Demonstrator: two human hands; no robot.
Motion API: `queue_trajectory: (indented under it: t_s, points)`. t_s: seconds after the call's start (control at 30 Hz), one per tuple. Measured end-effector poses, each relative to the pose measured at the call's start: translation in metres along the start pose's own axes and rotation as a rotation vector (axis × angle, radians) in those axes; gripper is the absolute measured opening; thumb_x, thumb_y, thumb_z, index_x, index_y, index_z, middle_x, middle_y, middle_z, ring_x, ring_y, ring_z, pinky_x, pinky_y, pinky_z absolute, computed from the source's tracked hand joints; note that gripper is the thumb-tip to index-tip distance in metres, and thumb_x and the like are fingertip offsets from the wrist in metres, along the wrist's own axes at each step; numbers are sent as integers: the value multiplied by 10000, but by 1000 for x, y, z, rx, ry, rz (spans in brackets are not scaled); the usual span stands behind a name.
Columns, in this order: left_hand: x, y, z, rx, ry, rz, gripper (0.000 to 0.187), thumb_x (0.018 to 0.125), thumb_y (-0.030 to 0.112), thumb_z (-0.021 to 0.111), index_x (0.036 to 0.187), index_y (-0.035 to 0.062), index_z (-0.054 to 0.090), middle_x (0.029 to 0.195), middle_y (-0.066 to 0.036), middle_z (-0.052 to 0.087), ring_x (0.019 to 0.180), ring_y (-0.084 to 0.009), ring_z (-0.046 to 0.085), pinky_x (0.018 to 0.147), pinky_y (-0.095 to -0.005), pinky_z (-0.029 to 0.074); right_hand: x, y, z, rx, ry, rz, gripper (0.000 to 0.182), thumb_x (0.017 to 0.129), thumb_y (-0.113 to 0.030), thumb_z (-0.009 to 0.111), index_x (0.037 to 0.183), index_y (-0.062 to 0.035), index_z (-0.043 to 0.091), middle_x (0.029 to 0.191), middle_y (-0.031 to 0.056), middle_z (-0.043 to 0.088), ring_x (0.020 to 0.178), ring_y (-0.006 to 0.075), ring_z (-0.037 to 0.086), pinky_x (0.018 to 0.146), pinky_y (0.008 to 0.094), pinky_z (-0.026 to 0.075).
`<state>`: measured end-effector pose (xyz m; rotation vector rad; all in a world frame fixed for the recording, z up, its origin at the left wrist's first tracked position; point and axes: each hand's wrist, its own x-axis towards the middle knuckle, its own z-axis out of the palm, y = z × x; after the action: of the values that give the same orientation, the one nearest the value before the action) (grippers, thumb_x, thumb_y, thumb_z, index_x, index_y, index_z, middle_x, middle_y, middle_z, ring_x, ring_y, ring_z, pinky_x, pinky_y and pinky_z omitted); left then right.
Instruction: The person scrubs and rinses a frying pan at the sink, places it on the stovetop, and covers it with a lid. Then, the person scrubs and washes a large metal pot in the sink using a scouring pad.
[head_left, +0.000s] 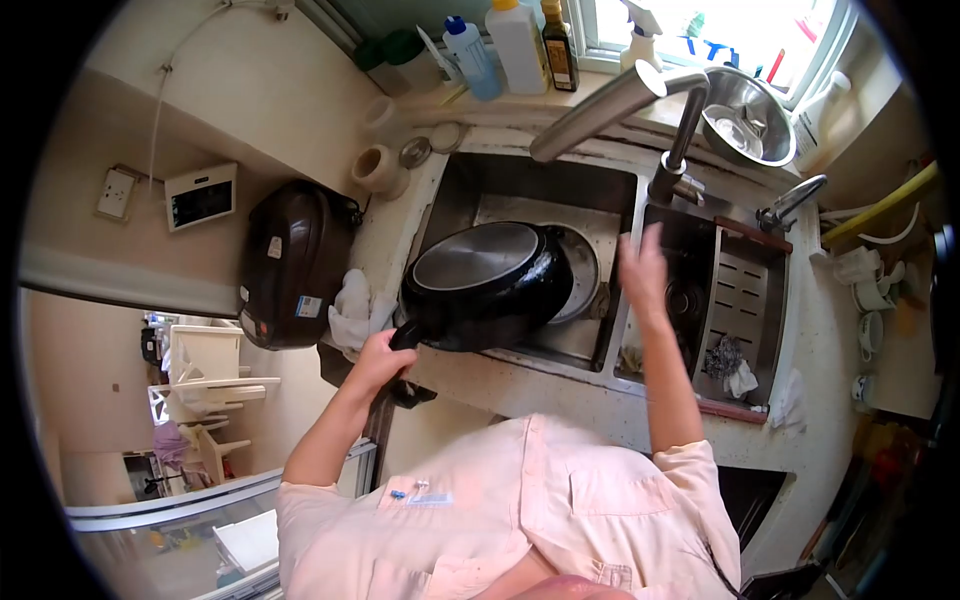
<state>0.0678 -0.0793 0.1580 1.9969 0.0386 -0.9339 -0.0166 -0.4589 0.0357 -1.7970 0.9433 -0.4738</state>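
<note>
My left hand (378, 362) is closed around the handle of a black frying pan (545, 290). The pan is tipped over above the left basin (490, 190), its round metal base facing up toward me. Partly hidden behind it, a round silvery lid or dish (585, 278) lies in the basin. My right hand (643, 268) is raised over the divider between the basins, somewhat blurred, thumb and fingers apart with nothing in them. Above and beyond the hands, the faucet (600, 108) points its thick spout toward the left basin.
A steel scourer (724, 356) and a white cloth (741, 380) lie in the right basin beside a slotted rack (745, 290). Bottles (520, 50) and a steel bowl (748, 115) line the back ledge. A dark rice cooker (298, 265) stands left of the sink.
</note>
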Motion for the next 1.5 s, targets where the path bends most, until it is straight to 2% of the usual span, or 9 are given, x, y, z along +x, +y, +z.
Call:
queue_trajectory:
  t_s: [0.13,0.27,0.4,0.5,0.73,1.07,1.17,1.27,1.5]
  points:
    - [-19,-3,5,-86,-32,24,112,689,26,608,772,20,534,594,-35,525,486,-110,500,459,-246,384,-17,13,53,314,-429,9,459,905,-374,474,993,60,597,895,223,639,849,313,601,751,374,443]
    - [-47,-5,0,-76,11,-6,73,737,41,582,769,29,518,583,-38,507,492,-116,490,467,-246,378,-8,-45,47,194,-474,-49,468,889,-353,439,718,55,592,660,230,576,657,348,570,676,403,441]
    - [-76,-12,-11,-354,-12,-124,97,765,6,559,840,25,501,596,-7,443,481,-93,424,444,-219,329,-14,-100,41,178,-460,-313,308,833,-251,488,795,22,625,827,213,632,806,362,594,729,395,468]
    - [-106,-15,-11,-550,-17,-184,140,773,-17,550,895,14,489,600,7,407,472,-74,384,429,-206,304,-26,-124,43,278,-406,-508,288,825,-208,558,1020,-6,625,774,125,641,715,230,614,675,332,483]
    - [-140,-31,3,-647,-29,-147,157,759,-3,573,895,16,497,607,9,414,468,-69,378,429,-202,298,-29,-155,46,-142,-120,-1207,96,805,-125,578,877,-65,598,836,65,561,842,267,573,674,372,482]
    - [-123,-51,-7,-121,248,67,204,744,44,604,919,-4,511,662,-45,527,526,-124,505,478,-245,399,-56,-172,59,-132,43,-1309,86,681,-63,588,759,-98,598,810,-11,531,816,176,551,652,296,485]
    - [-105,-52,-10,31,367,-76,234,721,41,632,927,-15,536,699,-66,566,540,-130,532,487,-247,420,-63,-180,59,-175,22,-1362,69,730,-77,585,795,-99,580,803,0,530,812,187,561,637,309,481]
    - [-84,-74,-4,179,511,73,143,713,54,654,810,1,564,661,-56,571,526,-126,530,473,-259,421,-65,-190,62,-317,20,-1400,63,763,-106,589,825,-104,598,806,-5,534,824,185,561,638,298,482]
    - [-104,-51,27,-149,140,-185,203,682,-7,645,857,-35,547,638,-71,548,491,-130,503,446,-258,397,-51,-145,40,21,-41,-1044,127,854,-192,564,918,-112,638,869,16,598,894,237,566,715,359,480]
